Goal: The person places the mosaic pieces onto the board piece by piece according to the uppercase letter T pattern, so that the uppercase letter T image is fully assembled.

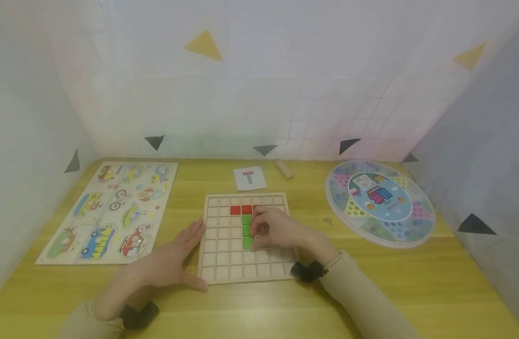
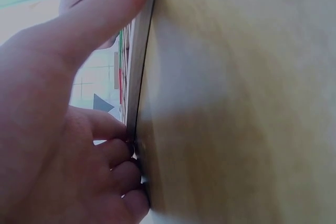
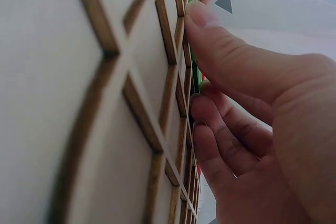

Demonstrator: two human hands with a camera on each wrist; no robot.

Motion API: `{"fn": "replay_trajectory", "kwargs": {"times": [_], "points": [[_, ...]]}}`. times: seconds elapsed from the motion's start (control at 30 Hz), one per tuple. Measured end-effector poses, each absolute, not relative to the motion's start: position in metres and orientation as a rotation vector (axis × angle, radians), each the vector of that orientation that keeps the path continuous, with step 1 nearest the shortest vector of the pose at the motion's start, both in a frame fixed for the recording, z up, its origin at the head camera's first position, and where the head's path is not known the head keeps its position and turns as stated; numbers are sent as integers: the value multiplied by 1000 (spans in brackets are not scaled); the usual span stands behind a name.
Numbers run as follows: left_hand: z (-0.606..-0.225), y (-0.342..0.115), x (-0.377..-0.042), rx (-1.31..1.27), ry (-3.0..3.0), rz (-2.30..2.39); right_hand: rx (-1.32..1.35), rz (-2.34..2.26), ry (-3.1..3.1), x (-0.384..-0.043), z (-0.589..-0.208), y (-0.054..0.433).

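Note:
A wooden grid board (image 1: 217,271) lies on the table. Its red tiles (image 1: 235,210) form a row near the far side, partly behind my right hand, and green tiles (image 1: 246,220) run down from it. My right hand (image 1: 280,228) bends over the column; its thumb and fingertips are at the edges of the nearest green tile (image 1: 247,243). In the right wrist view, green shows between thumb (image 3: 220,40) and fingers. My left hand (image 1: 170,259) lies against the board's left side, fingers extended along the edge and thumb at the near corner.
Beyond the board lie a card (image 1: 249,179) with a red-and-green T pattern and a small wooden block (image 1: 284,169). A vehicle picture puzzle (image 1: 111,221) is at left, a round game board (image 1: 380,203) at right. Pale walls (image 1: 259,94) enclose the table's back and sides.

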State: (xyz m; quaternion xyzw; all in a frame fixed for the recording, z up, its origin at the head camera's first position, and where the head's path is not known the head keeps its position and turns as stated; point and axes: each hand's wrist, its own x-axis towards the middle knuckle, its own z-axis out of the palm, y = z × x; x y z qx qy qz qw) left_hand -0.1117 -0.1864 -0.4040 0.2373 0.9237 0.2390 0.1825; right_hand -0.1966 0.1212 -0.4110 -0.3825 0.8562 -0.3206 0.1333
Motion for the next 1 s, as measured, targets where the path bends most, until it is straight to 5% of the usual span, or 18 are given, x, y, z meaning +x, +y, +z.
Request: {"fn": "replay_trajectory", "kwargs": {"times": [1.0], "points": [[-406,-185,-116,583,2633,736,-1100,-1050,2532,-193,-394,152]]}}
